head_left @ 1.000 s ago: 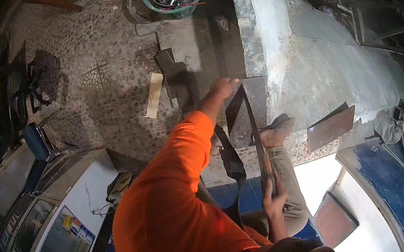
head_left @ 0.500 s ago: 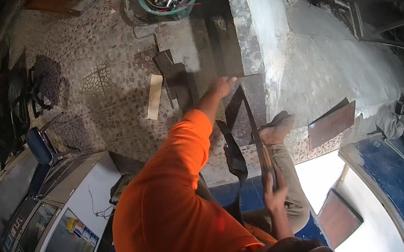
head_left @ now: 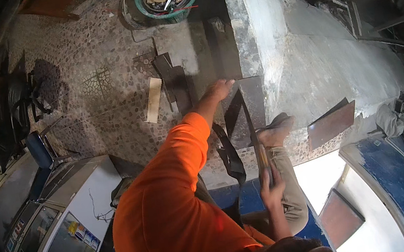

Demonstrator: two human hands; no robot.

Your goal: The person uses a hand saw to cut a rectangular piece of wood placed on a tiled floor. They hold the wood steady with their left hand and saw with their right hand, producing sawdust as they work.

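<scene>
My left hand [head_left: 220,90] grips the far edge of a dark brown board [head_left: 252,96], fingers closed over its far left corner. My right hand [head_left: 272,191] is closed round the near end of a long, narrow tool that looks like a handsaw [head_left: 253,132], seen almost edge-on. Its thin blade tapers away from me across the board, and a dark wedge, apparently its shadow, lies beside it. A ragged black strip [head_left: 234,165] hangs left of the tool. My bare foot [head_left: 275,133] is just right of the board.
Dark board pieces [head_left: 183,88] and a pale wooden strip [head_left: 153,100] lie on the pebbled floor. A green-rimmed tub [head_left: 177,15] of scraps stands beyond. Another brown board [head_left: 332,124] leans at right. A glass-fronted cabinet [head_left: 70,245] and a blue chair [head_left: 39,147] are at left.
My right hand and the tool have shifted slightly. The black strip has swung a little left. My left hand keeps its hold on the board.
</scene>
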